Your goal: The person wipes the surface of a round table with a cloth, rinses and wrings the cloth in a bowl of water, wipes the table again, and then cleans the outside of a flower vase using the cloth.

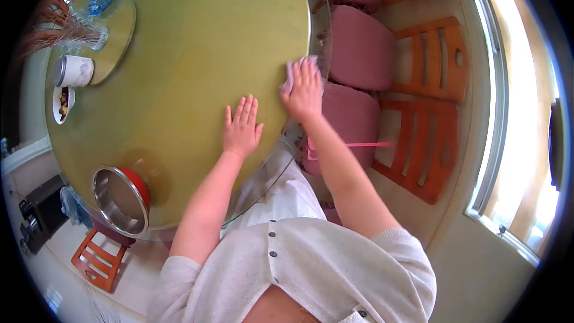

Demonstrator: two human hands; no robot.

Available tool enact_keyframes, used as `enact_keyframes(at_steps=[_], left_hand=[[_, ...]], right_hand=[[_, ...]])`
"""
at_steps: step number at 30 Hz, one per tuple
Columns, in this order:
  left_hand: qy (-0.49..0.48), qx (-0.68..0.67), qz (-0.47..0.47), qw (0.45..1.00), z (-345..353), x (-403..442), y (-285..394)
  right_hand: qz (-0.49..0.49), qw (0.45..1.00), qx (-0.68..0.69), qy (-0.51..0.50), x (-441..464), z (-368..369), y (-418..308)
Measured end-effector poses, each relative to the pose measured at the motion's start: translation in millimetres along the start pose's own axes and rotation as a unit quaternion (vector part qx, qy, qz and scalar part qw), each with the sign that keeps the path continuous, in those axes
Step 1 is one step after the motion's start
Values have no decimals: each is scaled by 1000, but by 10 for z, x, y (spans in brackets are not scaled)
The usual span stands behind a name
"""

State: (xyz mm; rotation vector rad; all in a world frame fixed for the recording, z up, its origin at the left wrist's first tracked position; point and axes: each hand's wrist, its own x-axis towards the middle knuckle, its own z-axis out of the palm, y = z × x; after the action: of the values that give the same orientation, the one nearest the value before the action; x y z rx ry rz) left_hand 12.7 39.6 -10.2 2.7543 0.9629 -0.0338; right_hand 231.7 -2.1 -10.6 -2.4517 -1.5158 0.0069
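Observation:
My right hand [305, 94] presses a light purple cloth [289, 84] against the right edge of the round table [191, 54]. Parts of the cloth stick out around the fingers and thumb; the rest is hidden under the palm. To the left of it, my left hand [241, 131] lies flat on the glass-covered yellow-green tabletop with its fingers spread and nothing in it.
A red bowl with a shiny steel inside [122, 200] stands near the table's lower left edge. Farther left are a dish of food [63, 105], a white canister [78, 71] and a vase of dried stems [89, 36]. Wooden chairs with purple cushions [362, 48] line the right side.

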Motion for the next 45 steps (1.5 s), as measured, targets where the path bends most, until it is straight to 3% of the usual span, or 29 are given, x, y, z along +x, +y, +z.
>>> enact_keyframes(at_steps=[2,7,17,21,24,26,27,28,30,31,32,33,35,36,41,44,45], left_hand=[[-1,2,-8,1000,8,38,-43],[-13,-9,3,1000,-64,24,33],[-14,-32,-12,999,-118,65,66],[-12,-14,-10,1000,-70,22,45],[-35,6,-16,999,-53,33,19],[-29,3,-15,999,-70,-9,37],[-27,3,-17,999,-85,38,33],[-28,1,-17,999,-127,75,48],[-63,3,-34,997,-213,41,72],[-64,1,-34,997,-195,144,60],[-40,1,-25,999,-188,171,46],[-27,-1,-21,999,-173,47,52],[-29,-2,-24,999,-156,79,41],[-30,-2,-26,999,-150,41,52],[-11,6,-24,1000,-99,72,65],[-5,16,-25,1000,-94,67,77],[-5,20,-25,999,-91,15,90]], right_hand=[[40,998,-20,53,786,121,170],[42,997,-6,60,1337,249,172],[-20,995,42,-86,-592,-189,-137],[-7,997,35,-63,-509,-242,-30],[68,997,33,33,408,15,438],[47,997,6,60,674,105,607],[107,980,135,96,1138,176,763],[92,989,54,100,1167,273,853],[272,902,335,0,1805,59,1019],[265,931,240,78,1831,249,1073],[288,871,397,19,1935,372,1299],[328,830,451,-5,1860,249,1245],[349,850,395,16,1792,219,1206],[352,815,459,20,1529,476,1296],[408,747,526,7,650,186,887],[432,714,548,56,34,129,534],[447,685,569,84,-400,411,422]])
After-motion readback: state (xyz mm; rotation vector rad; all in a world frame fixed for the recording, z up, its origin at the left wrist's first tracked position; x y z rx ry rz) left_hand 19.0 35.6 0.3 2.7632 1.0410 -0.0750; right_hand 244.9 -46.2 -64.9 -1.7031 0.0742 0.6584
